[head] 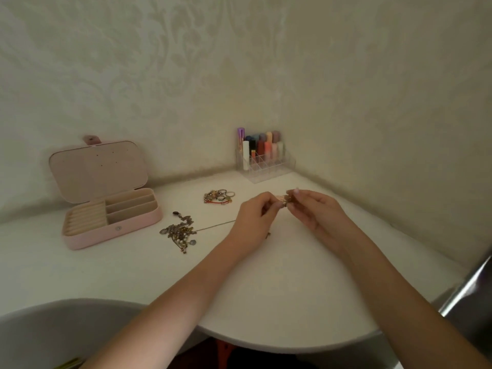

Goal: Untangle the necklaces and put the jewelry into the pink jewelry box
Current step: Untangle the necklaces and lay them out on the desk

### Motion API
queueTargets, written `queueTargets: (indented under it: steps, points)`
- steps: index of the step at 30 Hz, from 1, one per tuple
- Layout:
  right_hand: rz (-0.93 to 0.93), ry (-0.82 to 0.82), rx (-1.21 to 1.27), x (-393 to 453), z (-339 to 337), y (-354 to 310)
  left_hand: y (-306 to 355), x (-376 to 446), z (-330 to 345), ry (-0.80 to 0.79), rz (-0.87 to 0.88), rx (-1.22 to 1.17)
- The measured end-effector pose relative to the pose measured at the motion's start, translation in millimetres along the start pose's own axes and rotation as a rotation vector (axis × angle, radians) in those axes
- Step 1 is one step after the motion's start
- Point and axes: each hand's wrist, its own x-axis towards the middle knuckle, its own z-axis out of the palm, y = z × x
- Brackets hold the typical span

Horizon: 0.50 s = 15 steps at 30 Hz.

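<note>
Both forearms bare to the near frame edge; no sleeves visible. Left hand (pixel 254 217) and right hand (pixel 316 210) without gloves. Right-hand fingers (pixel 296 191) show light-coloured nails.

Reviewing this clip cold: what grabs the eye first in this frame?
Two hands meet mid-table, the left hand and right hand pinching a small jewelry piece between them. At left the pink jewelry box stands open, with a tangled necklace pile beside it.
</note>
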Motion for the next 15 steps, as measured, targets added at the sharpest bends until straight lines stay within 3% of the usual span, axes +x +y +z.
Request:
queueTargets:
  steps: [3,7,9,12,15]
  points:
    - [-0.035,-0.055,-0.165,-1,2,6,-2,0,-6,0.018,0.009,0.034]
    - [-0.080,0.025,-0.366,1,4,10,-3,-2,-5,-0.008,-0.050,0.019]
    - [-0.059,0.111,-0.280,4,3,6,-1,-2,-5,-0.017,-0.082,0.009]
    - [-0.025,0.173,0.056,9,-3,-1,1,-1,-6,-0.042,-0.117,0.014]
    - [-0.064,0.255,-0.018,12,-3,0,-4,0,-8,0.036,-0.168,0.035]
